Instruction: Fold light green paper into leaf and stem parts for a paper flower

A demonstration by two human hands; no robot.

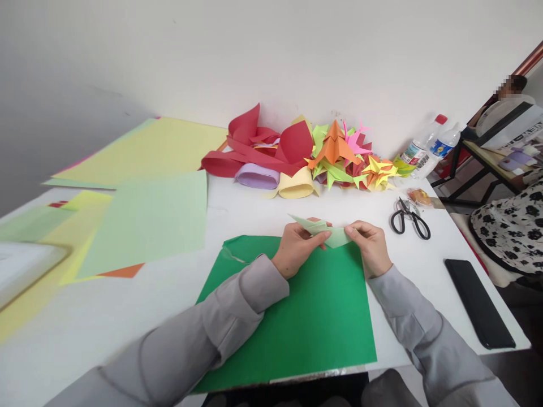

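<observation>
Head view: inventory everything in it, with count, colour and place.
Folded paper: one, pale green, in both hands
Mat: one, green, under hands
Scissors: one, black handles, right of hands
Smartphone: one, black, right table edge
Wrapped item: one, orange, beyond scissors
Plastic bottles: two, clear, right rear
Origami pieces: many, multicoloured, rear
Paper bands: several, red, purple, yellow, left of origami
Paper sheets: several, mostly yellow or green, left
Unclear object: one, white, left edge
Table: one, white, below
Wall: one, white, behind
Side table: one, tan, far right
Floral clothing: one wearer, white and black, right edge
Left hand: one, grey sleeve, holding paper
Right hand: one, grey sleeve, holding paper
</observation>
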